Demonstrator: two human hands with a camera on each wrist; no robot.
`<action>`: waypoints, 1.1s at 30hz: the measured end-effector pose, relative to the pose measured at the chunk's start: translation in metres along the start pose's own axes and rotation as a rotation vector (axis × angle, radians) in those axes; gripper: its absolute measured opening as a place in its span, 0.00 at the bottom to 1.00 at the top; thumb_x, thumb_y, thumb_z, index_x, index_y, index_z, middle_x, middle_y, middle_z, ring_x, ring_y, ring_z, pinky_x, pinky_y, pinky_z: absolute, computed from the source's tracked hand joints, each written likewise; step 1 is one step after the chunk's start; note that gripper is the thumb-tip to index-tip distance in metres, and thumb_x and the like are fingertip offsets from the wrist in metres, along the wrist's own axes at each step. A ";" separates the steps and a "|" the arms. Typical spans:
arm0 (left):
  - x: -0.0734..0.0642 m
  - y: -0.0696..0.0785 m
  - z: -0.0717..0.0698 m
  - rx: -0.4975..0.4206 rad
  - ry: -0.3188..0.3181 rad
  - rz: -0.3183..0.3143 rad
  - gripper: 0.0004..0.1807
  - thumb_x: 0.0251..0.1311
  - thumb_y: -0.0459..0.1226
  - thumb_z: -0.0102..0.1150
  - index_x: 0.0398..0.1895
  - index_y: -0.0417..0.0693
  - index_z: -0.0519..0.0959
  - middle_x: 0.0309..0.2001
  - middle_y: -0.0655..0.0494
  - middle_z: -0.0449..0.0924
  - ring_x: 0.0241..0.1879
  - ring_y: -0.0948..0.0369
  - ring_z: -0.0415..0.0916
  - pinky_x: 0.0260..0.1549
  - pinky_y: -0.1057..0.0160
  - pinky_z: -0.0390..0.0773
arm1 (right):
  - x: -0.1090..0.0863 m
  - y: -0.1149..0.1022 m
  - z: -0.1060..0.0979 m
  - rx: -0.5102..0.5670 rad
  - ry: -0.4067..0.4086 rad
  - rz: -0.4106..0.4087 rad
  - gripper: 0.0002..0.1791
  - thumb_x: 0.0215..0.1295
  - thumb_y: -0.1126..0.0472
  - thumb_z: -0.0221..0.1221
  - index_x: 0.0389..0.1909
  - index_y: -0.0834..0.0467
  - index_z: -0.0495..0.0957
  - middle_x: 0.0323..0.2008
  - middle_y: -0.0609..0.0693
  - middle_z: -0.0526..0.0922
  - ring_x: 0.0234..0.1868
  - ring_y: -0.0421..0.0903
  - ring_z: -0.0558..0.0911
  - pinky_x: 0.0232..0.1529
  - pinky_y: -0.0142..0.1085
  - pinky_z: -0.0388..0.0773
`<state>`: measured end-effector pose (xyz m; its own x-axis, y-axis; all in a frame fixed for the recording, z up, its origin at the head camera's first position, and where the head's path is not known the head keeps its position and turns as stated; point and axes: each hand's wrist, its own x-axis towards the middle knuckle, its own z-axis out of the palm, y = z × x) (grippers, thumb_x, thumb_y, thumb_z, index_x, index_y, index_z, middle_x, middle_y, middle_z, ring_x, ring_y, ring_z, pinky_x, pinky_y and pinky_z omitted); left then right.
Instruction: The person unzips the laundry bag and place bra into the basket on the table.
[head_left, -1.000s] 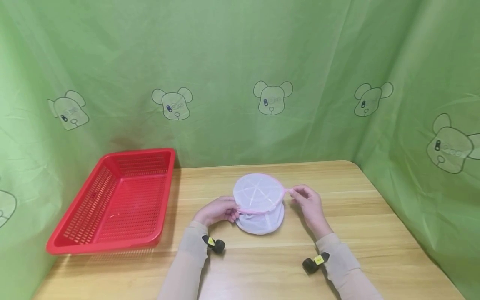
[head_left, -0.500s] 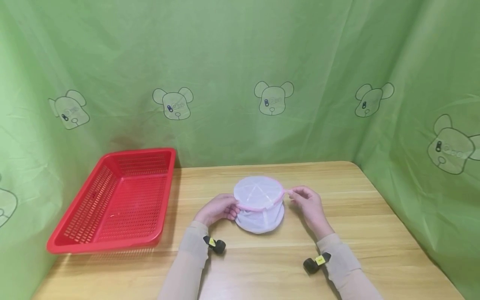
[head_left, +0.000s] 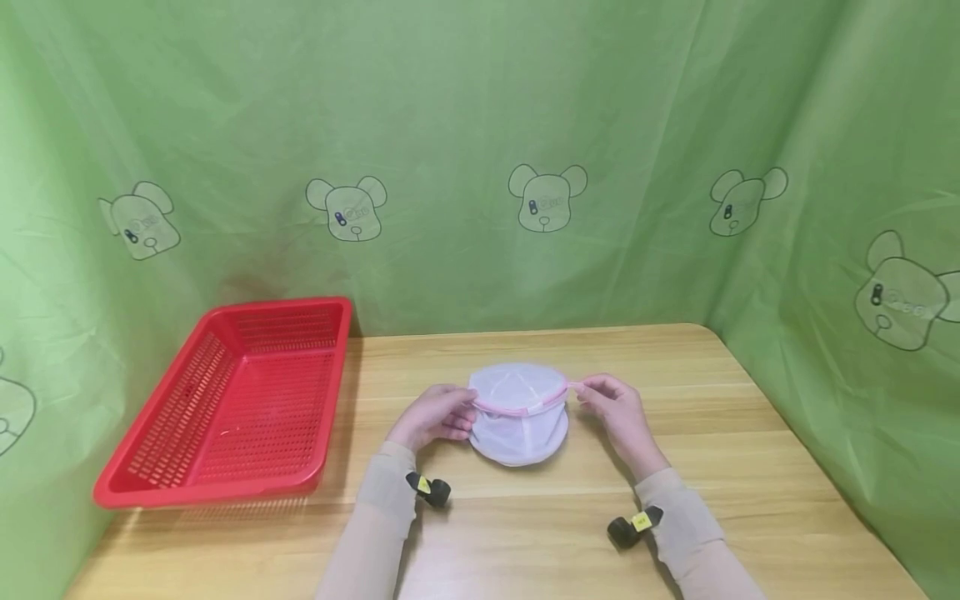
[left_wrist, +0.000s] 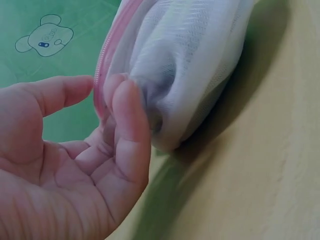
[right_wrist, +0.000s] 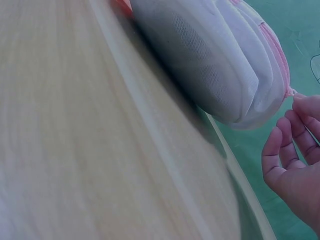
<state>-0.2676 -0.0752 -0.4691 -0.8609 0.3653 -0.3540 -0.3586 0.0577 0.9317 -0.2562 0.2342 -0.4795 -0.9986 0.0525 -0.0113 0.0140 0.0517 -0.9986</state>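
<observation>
A round white mesh laundry bag [head_left: 519,437] with a pink zipper [head_left: 510,412] around its upper part stands on the table between both hands. At its left side my left hand [head_left: 437,415] pinches the zippered edge; in the left wrist view the thumb [left_wrist: 75,92] lies against the pink zipper and the other fingers curl behind it. My right hand [head_left: 618,414] pinches the small zipper pull [right_wrist: 290,92] at the bag's right side, thumb against fingertip. The bag's mesh sides sag in soft folds below the zipper. Its inside is hidden.
A red perforated plastic basket [head_left: 300,479] stands on the left of the wooden table [head_left: 750,467]. Green curtains [head_left: 450,100] printed with bear heads enclose the back and sides. A small black camera is strapped to each wrist.
The far edge of the bag's round top has come down, and its front edge has risen a little, so the top looks flatter. Both hands keep their hold and barely move.
</observation>
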 end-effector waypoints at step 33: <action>-0.003 0.002 0.011 0.147 -0.130 -0.026 0.26 0.66 0.55 0.53 0.42 0.39 0.79 0.30 0.51 0.86 0.29 0.59 0.85 0.35 0.58 0.86 | -0.006 -0.003 0.006 -0.016 -0.154 0.008 0.09 0.60 0.57 0.66 0.38 0.55 0.80 0.36 0.41 0.83 0.40 0.42 0.82 0.48 0.36 0.83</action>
<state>-0.2615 -0.0655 -0.4651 -0.7945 0.4786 -0.3737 -0.3156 0.2003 0.9275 -0.2502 0.2272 -0.4773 -0.9945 -0.1008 -0.0285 0.0217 0.0679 -0.9975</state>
